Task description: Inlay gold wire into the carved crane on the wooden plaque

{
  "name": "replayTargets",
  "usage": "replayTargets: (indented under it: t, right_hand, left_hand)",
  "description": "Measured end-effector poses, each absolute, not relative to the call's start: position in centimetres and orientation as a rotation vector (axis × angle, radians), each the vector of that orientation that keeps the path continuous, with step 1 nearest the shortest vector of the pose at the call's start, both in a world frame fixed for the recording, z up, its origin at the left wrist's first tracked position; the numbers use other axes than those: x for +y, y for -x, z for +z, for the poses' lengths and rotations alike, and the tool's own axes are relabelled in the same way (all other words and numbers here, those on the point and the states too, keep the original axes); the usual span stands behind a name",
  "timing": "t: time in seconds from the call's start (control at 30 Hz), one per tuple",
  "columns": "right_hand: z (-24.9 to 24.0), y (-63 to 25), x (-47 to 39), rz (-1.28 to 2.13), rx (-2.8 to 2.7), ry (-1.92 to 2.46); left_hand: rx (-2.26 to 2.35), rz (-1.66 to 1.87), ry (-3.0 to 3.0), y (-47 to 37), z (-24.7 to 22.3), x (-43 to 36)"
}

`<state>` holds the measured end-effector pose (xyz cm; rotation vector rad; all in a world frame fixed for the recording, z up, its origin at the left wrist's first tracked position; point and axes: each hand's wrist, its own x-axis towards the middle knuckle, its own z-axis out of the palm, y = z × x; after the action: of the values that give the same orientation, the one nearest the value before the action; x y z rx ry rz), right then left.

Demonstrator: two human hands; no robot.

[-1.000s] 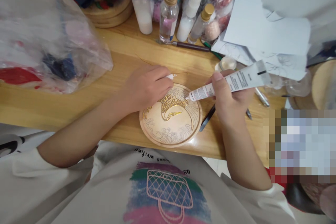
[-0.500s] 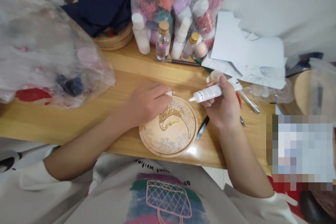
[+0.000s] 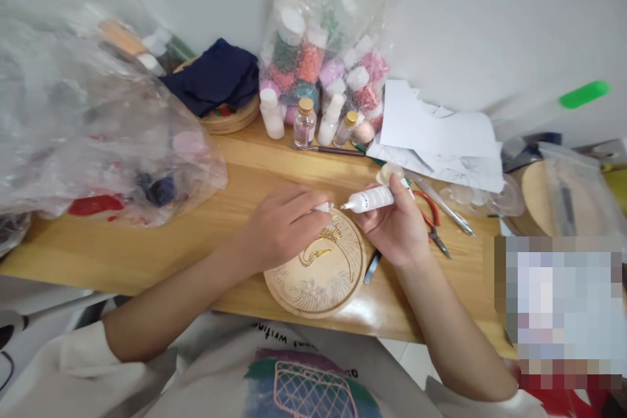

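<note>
Crowding the glue tube [image 3: 371, 198]: pliers [image 3: 431, 217], bottles [image 3: 304, 123], papers [image 3: 438, 137].

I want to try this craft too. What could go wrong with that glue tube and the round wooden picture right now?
1. The glue tube in the right hand points its open nozzle at the left hand; a squeeze might put glue on fingers.
2. A drip could land on the gold bird on the wooden disc.
3. The disc lies near the table's front edge; a nudge might slide it off.
</note>
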<state>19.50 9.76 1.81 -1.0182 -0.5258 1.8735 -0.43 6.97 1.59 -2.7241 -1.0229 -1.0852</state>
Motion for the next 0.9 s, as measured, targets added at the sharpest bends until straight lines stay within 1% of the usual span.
replayTargets:
  t: [0.23, 0.63, 0.9]
  right_hand:
    - [1.43, -19.40, 9.69, 1.871, -0.556, 0.963]
    - [1.97, -19.28, 9.75, 1.869, -0.542, 1.045]
    - [1.76, -19.58, 9.75, 1.883, -0.614, 1.007]
  left_hand:
    - [-0.994, -1.121, 2.689, 0.34, 1.69, 6.94]
    - [-0.975, -1.105, 2.691, 0.22, 1.82, 6.87]
    - [-1.001, -1.094, 2.678, 0.17, 1.95, 6.79]
